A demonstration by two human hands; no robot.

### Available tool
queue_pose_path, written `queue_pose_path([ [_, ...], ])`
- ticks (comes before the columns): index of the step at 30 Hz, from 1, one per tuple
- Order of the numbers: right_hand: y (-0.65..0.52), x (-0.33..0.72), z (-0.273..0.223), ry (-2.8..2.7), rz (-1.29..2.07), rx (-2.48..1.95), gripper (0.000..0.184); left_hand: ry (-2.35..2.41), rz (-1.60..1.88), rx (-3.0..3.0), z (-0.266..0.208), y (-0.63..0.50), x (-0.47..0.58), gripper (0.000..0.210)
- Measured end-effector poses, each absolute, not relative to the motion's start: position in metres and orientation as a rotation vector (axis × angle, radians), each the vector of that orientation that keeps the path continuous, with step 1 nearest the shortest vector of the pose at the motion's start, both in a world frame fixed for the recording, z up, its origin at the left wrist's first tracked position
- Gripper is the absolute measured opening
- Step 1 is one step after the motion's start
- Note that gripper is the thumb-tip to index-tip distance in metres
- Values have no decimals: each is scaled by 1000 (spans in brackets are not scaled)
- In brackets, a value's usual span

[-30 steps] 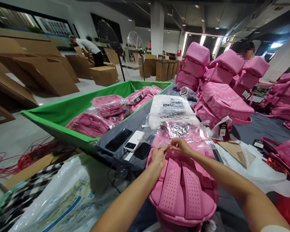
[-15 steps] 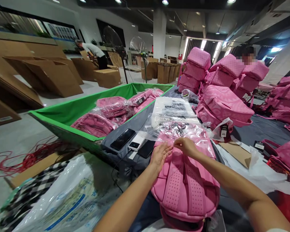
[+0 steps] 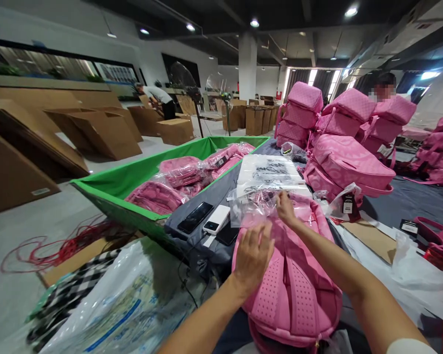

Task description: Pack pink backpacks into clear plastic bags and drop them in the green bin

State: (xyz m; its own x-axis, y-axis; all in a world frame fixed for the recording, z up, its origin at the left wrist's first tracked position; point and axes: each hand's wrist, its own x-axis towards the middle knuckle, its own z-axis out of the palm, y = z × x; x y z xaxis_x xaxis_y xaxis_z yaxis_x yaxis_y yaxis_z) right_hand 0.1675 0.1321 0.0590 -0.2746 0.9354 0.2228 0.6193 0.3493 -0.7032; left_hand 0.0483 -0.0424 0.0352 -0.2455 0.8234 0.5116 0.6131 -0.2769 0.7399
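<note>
A pink backpack (image 3: 295, 295) lies on the dark cloth in front of me, its dotted shoulder straps facing up. Over its far end lies a clear plastic bag (image 3: 253, 204). My right hand (image 3: 286, 209) is closed on the bag's film near the far end of the backpack. Palm down, my left hand (image 3: 254, 255) rests over the upper straps, fingers stretched out and slightly apart, with nothing held in them. Just beyond the backpack lies a stack of white printed plastic bags (image 3: 269, 172).
To the left stands a green-rimmed bin (image 3: 107, 196) with several bagged pink backpacks. A phone (image 3: 195, 218) and a white power bank (image 3: 216, 220) lie left of the backpack. Stacked pink backpacks (image 3: 349, 162) rise at right, near another person. Brown cardboard (image 3: 371, 241) and crumpled wrap lie right.
My left hand has moved back toward me, down onto the straps. My right hand has moved slightly away, drawing at the plastic film. The whole view has shifted a little.
</note>
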Motion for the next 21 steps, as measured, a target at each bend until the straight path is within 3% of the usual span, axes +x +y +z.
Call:
queue_pose_path([
  [3, 105, 156, 55, -2194, 502, -1245, 20, 2096, 1165, 2295, 59, -21, 42, 51],
  [6, 89, 166, 57, -2522, 147, -990, 30, 2320, 715, 2245, 65, -3, 13, 36],
  [8, 92, 183, 59, -2682, -48, -902, 32, 2410, 636, 2168, 58, -7, -9, 28],
  [11, 108, 216, 61, -2696, -90, -1144, 21, 2534, 686, 2061, 37, -31, -38, 29],
  [16, 143, 265, 59, -2344, 68, -1629, 28, 2622, 788, 1617, -5, -51, -74, 33],
  [20, 174, 289, 56, -1993, 363, -1787, 20, 2210, 1203, 796, -20, -13, -86, 4],
  [21, 184, 293, 56, -1907, 474, -1770, 17, 2093, 1262, 663, -20, 1, -86, 6],
])
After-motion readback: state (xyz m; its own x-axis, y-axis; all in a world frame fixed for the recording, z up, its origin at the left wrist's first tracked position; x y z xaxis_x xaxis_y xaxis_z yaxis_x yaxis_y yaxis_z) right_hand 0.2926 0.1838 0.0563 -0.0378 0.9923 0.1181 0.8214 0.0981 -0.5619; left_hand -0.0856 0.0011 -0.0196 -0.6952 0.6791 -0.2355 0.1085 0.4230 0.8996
